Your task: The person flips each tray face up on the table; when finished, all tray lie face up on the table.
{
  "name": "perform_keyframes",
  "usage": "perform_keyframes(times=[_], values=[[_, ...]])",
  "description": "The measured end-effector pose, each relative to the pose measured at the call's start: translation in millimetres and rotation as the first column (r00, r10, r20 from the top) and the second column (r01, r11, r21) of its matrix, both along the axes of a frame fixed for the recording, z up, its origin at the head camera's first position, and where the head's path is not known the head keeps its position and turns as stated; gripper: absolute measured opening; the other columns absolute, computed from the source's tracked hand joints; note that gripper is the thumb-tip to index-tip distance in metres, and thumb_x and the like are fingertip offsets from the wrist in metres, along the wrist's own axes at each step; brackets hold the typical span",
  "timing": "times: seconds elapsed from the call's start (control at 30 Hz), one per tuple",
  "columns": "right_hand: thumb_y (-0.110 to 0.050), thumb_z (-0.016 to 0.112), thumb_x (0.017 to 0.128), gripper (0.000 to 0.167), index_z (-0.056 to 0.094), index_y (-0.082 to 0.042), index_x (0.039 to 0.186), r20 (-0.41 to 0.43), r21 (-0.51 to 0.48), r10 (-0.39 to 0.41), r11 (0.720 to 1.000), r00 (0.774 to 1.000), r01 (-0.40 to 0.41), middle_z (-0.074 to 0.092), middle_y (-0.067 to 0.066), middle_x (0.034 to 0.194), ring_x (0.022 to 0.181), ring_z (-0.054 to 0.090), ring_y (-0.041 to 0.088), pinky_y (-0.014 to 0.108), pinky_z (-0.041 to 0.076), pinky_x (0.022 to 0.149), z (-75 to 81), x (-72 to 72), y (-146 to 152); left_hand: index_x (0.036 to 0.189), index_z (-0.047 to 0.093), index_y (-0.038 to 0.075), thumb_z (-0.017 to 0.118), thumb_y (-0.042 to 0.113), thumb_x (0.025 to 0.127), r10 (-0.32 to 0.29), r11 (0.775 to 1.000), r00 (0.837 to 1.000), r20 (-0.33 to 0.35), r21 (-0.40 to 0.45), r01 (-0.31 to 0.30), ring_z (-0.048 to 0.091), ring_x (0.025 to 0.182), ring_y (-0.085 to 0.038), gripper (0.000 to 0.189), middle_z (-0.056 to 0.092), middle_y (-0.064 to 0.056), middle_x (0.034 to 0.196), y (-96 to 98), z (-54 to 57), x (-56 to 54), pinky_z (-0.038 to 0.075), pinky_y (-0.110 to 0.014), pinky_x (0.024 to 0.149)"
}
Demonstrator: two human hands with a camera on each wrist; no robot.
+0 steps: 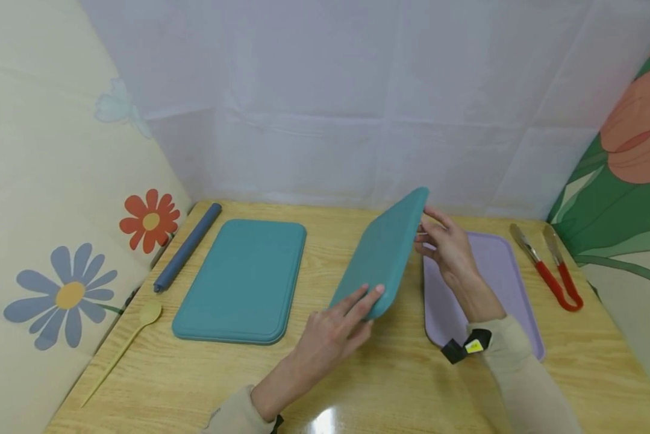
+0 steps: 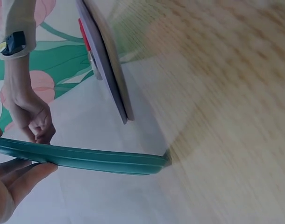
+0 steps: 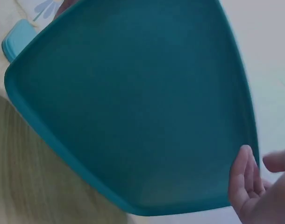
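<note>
A teal rectangular tray (image 1: 381, 253) is raised above the table at a steep tilt. At its near end my left hand (image 1: 332, 334) pinches the rim, with fingers on one face and thumb on the other in the left wrist view. My right hand (image 1: 452, 256) is at the tray's right edge. In the right wrist view, that hand's fingertips (image 3: 245, 161) lie against the recessed face of the tray (image 3: 133, 102), while the thumb stands apart outside the rim. Beneath the right forearm lies a purple tray (image 1: 495, 265), partly hidden. A second teal tray (image 1: 243, 280) rests flat at left.
Along the left edge lie a dark blue rolled cylinder (image 1: 188, 247) and a yellow spoon (image 1: 121, 349). Tongs with red handles (image 1: 552, 283) are at the right edge. A pale cloth wall (image 1: 325, 108) rises behind the wooden table (image 1: 400, 386), with floral cloth at both sides.
</note>
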State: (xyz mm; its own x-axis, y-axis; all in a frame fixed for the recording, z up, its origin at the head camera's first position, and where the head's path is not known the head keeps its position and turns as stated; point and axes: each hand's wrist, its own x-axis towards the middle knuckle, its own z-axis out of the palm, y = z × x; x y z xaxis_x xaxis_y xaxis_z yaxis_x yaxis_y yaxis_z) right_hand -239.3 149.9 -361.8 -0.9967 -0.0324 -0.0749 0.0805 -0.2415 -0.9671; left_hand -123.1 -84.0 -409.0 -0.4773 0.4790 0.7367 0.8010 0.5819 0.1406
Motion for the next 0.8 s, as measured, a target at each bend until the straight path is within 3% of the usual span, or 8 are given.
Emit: perform_keyframes(times=[0.13,0.3,0.5,0.63,0.8], values=[[-0.022,0.048,0.102,0.045,0.043,0.001,0.141,0.060,0.029,-0.012,1.000,0.998,0.011,0.064,-0.001,0.088,0.076,0.064,0.009,0.023,0.055,0.072,-14.3,-3.6,0,0.140,0.048,0.008,0.061,0.017,0.092,0.020,0.999,0.999,-0.034,0.044,-0.018,0.056,0.048,-0.010,0.051,0.067,-0.016,0.116,-0.4,2.0,-1.6,0.029,-0.003,0.041],[-0.022,0.042,0.104,0.048,0.036,0.006,0.143,0.156,0.134,0.054,0.988,0.986,-0.075,0.063,0.009,0.108,0.090,0.065,0.010,0.027,0.053,0.085,-41.4,-3.2,-2,0.138,0.049,0.003,0.060,0.017,0.092,0.019,0.994,0.999,-0.029,0.110,-0.016,0.070,0.067,-0.020,0.049,0.069,-0.016,0.109,-2.4,3.9,-2.1,0.041,-0.006,0.046],[-0.023,0.041,0.104,0.051,0.031,0.006,0.145,0.247,0.196,0.139,0.962,0.959,-0.190,0.051,0.027,0.135,0.095,0.067,0.015,0.029,0.055,0.079,-67.8,1.0,-6,0.136,0.050,-0.001,0.063,0.008,0.088,-0.006,0.974,0.999,0.037,0.226,-0.003,0.070,0.070,-0.019,0.051,0.069,-0.016,0.102,-4.6,4.2,-2.2,0.051,-0.011,0.055],[-0.023,0.039,0.105,0.052,0.029,0.006,0.146,0.274,0.207,0.165,0.952,0.947,-0.226,0.045,0.030,0.139,0.111,0.062,0.029,0.033,0.055,0.083,-75.5,3.5,-10,0.140,0.046,0.001,0.062,-0.001,0.087,-0.032,0.944,0.990,0.141,0.329,-0.017,0.072,0.079,-0.024,0.056,0.067,-0.019,0.108,-5.9,5.3,-0.5,0.052,-0.012,0.059],[-0.025,0.039,0.105,0.053,0.027,0.005,0.147,0.292,0.222,0.182,0.942,0.939,-0.252,0.044,0.029,0.140,0.124,0.050,0.038,0.036,0.052,0.091,-78.5,5.1,-13,0.142,0.042,0.001,0.061,-0.011,0.086,-0.066,0.880,0.971,0.228,0.472,-0.051,0.070,0.087,-0.035,0.061,0.059,-0.030,0.121,-6.9,6.9,-1.9,0.054,-0.016,0.059]])
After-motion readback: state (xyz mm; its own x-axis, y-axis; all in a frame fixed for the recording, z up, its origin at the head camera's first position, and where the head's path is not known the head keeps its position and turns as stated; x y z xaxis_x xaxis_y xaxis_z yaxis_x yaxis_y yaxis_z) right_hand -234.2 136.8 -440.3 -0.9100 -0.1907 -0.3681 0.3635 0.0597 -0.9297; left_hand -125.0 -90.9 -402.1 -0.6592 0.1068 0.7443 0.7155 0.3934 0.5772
